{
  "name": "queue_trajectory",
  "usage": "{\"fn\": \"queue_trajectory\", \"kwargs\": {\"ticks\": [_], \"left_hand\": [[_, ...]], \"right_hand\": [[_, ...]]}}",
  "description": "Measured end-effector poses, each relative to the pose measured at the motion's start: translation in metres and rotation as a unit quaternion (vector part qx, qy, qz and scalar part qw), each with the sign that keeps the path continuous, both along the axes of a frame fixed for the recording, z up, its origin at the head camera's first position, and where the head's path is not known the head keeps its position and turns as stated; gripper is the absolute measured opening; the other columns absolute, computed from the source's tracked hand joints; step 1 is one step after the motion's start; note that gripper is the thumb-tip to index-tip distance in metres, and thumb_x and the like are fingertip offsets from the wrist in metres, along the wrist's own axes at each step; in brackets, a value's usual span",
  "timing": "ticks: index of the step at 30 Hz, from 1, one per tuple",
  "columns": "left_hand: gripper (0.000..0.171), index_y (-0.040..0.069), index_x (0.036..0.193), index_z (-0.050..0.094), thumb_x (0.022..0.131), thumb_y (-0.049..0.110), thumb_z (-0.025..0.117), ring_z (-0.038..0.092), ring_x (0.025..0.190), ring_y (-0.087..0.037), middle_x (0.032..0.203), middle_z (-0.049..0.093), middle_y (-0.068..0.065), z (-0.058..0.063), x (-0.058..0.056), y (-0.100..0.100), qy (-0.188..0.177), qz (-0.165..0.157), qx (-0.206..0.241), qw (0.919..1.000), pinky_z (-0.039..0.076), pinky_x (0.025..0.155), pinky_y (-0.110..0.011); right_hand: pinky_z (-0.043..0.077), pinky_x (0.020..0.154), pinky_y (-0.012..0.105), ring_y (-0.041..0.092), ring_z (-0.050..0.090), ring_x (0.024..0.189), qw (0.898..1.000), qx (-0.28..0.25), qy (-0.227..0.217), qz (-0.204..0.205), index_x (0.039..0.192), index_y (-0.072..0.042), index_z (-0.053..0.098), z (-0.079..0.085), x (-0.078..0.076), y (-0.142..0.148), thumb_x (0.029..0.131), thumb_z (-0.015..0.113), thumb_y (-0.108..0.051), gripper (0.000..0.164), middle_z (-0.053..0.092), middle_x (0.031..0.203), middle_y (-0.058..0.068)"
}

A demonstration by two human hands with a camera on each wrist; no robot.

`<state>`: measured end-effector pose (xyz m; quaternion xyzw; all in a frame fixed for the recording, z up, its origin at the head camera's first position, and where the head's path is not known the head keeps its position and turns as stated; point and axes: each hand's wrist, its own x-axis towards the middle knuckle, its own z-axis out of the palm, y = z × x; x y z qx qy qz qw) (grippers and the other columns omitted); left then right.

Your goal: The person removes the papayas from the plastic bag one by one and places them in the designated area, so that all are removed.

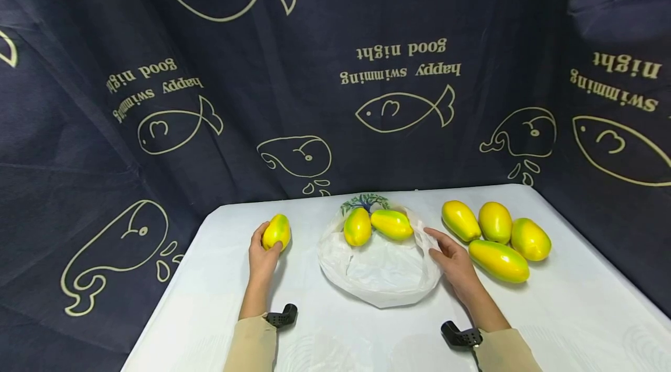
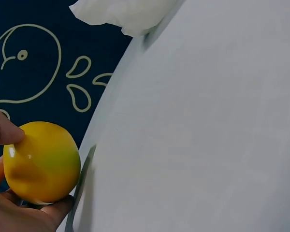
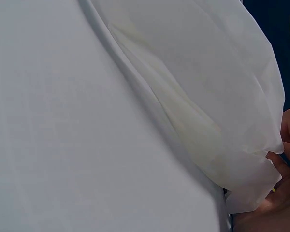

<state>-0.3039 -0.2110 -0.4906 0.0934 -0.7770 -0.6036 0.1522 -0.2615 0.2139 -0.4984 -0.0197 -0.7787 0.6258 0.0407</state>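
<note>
In the head view my left hand (image 1: 264, 255) grips a glossy yellow-green mango (image 1: 275, 232) at the table's left side. The left wrist view shows the same mango (image 2: 43, 162) between thumb and fingers. A white plastic bag (image 1: 385, 296) lies spread with its mouth open in the middle. Two mangoes, one upright (image 1: 357, 227) and one lying sideways (image 1: 392, 225), are within its far part. My right hand (image 1: 455, 261) pinches the bag's right rim. Up close in the right wrist view, the bag (image 3: 208, 96) bunches at the fingers, which are partly hidden.
Several more mangoes (image 1: 495, 222) lie clustered to the right of the bag, near my right hand. A white cloth (image 1: 325, 337) covers the table. Behind it hangs a dark blue curtain (image 1: 314, 69) with fish drawings. A tree print (image 1: 365, 202) shows by the bag's far edge.
</note>
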Motion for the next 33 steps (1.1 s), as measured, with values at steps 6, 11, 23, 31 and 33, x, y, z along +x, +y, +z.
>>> {"fn": "queue_trajectory", "kwargs": {"ticks": [6, 11, 23, 31, 33], "left_hand": [[0.067, 0.006, 0.151, 0.036, 0.088, -0.003, 0.056, 0.032, 0.144, -0.038, 0.157, 0.035, -0.019, 0.0002, -0.0009, 0.0000, -0.004, -0.001, -0.004, 1.0000, 0.024, 0.120, -0.056], [0.069, 0.006, 0.151, 0.036, 0.086, -0.005, 0.056, 0.032, 0.144, -0.039, 0.157, 0.035, -0.020, -0.0002, -0.0013, 0.0010, 0.005, 0.001, 0.004, 1.0000, 0.024, 0.120, -0.055], [0.073, 0.007, 0.154, 0.029, 0.088, -0.002, 0.059, 0.016, 0.154, -0.038, 0.165, 0.020, -0.019, 0.0015, -0.0036, 0.0020, 0.013, -0.004, 0.022, 0.9997, 0.021, 0.124, -0.052], [0.070, 0.006, 0.153, 0.031, 0.089, -0.001, 0.059, 0.017, 0.154, -0.038, 0.164, 0.022, -0.018, 0.0016, -0.0020, 0.0032, 0.019, -0.013, 0.022, 0.9995, 0.022, 0.123, -0.054], [0.069, 0.005, 0.153, 0.032, 0.090, 0.000, 0.059, 0.018, 0.153, -0.039, 0.164, 0.023, -0.018, 0.0021, -0.0016, 0.0036, 0.021, -0.016, 0.020, 0.9994, 0.022, 0.123, -0.055]], "right_hand": [[0.018, 0.125, 0.046, 0.026, 0.018, 0.156, 1.000, 0.001, -0.003, -0.002, 0.148, -0.012, 0.047, -0.0001, -0.0011, -0.0002, 0.100, 0.051, -0.005, 0.049, 0.033, 0.163, 0.007], [0.018, 0.126, 0.046, 0.026, 0.018, 0.156, 1.000, 0.001, -0.004, -0.001, 0.148, -0.012, 0.047, 0.0008, -0.0011, -0.0005, 0.100, 0.051, -0.005, 0.049, 0.034, 0.163, 0.007], [0.016, 0.126, 0.046, 0.026, 0.017, 0.156, 1.000, 0.000, -0.011, 0.000, 0.149, -0.013, 0.047, 0.0023, -0.0012, -0.0006, 0.101, 0.051, -0.005, 0.049, 0.033, 0.163, 0.006], [0.016, 0.126, 0.047, 0.026, 0.018, 0.156, 1.000, 0.000, -0.009, 0.000, 0.149, -0.011, 0.046, 0.0009, -0.0018, -0.0010, 0.100, 0.051, -0.005, 0.049, 0.034, 0.163, 0.008], [0.016, 0.126, 0.047, 0.027, 0.018, 0.156, 1.000, 0.002, -0.009, 0.000, 0.149, -0.011, 0.047, 0.0009, -0.0019, -0.0011, 0.100, 0.051, -0.005, 0.049, 0.034, 0.163, 0.008]]}}
